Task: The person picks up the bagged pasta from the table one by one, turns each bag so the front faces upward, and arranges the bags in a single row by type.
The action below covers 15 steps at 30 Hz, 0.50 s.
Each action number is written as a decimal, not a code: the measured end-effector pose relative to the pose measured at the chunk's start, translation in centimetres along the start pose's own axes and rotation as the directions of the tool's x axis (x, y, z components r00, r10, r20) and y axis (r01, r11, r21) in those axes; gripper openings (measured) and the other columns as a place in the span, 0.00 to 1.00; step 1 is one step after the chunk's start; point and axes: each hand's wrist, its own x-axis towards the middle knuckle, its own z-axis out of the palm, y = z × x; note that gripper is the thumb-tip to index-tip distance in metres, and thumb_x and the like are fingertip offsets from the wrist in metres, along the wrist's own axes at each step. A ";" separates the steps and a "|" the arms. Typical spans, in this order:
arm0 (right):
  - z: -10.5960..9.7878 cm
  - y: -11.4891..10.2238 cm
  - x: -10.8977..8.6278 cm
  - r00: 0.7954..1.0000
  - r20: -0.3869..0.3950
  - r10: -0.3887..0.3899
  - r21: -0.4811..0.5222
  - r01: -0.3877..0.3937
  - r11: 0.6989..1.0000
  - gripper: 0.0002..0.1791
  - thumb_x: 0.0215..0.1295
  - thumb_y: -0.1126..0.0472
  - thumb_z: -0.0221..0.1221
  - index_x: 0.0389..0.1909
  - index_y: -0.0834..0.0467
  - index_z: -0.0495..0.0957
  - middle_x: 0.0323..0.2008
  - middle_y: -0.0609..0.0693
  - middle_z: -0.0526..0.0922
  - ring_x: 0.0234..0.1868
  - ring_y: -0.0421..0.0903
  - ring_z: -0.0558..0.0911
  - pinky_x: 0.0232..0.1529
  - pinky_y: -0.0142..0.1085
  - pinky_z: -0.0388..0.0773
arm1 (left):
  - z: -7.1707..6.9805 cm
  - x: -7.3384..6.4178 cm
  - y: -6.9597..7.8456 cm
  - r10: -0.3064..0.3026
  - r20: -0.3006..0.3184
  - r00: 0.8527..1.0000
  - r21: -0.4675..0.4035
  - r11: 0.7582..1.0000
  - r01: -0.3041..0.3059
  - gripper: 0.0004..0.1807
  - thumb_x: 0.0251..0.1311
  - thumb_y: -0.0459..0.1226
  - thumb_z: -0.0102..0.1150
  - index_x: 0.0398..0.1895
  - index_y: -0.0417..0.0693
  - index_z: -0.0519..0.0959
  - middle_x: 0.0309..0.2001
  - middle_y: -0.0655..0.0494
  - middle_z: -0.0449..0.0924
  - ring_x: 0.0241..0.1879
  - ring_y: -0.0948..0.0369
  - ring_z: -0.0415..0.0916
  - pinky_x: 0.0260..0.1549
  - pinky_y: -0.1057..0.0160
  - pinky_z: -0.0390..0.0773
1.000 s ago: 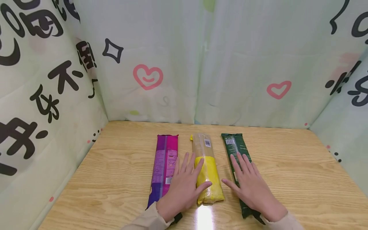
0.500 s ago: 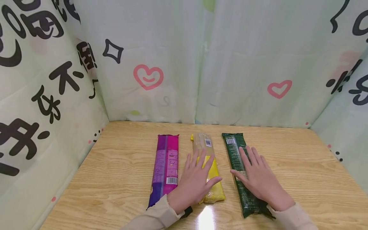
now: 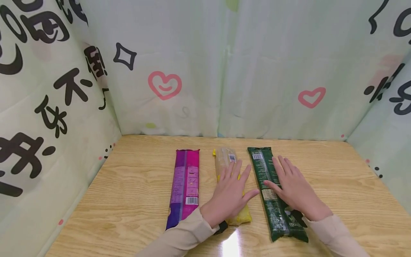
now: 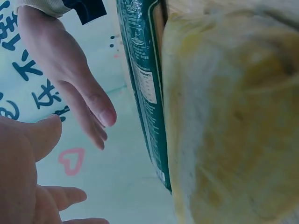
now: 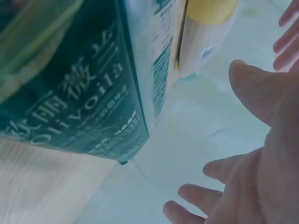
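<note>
Three long packages lie side by side. My left hand (image 3: 229,194), fingers spread and straight, is held over the middle one, a yellow and clear bag (image 3: 240,216), and hides much of it. At the right lies a dark green packet (image 3: 267,180) lettered "Olivoila" in the right wrist view. My right hand (image 3: 298,191) hovers at its right side, fingers extended, thumb pointing across the packet. A gap shows between this hand (image 5: 266,154) and the green packet (image 5: 88,88) in the right wrist view. Left of both hands lies a purple and pink packet (image 3: 184,185).
All the packages lie on a wooden table (image 3: 128,200). A pale curtain (image 3: 263,71) with hearts and lettering encloses the back and both sides. Dark wrist devices (image 3: 221,227) sit at both cuffs.
Both hands have moved right and farther forward, fingers still spread. The left has passed from the purple packet's edge to over the yellow bag. The packages stay where they lay.
</note>
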 end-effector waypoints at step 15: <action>-0.2 1.5 1.8 0.989 0.121 0.089 0.210 -0.114 0.971 0.45 0.74 0.44 0.52 0.74 0.73 0.47 0.71 0.76 0.53 0.69 0.76 0.55 0.66 0.70 0.57 | 0.4 2.5 1.8 -0.094 0.021 0.995 -0.084 0.992 0.095 0.39 0.71 0.59 0.45 0.79 0.54 0.52 0.78 0.49 0.52 0.77 0.52 0.51 0.74 0.52 0.56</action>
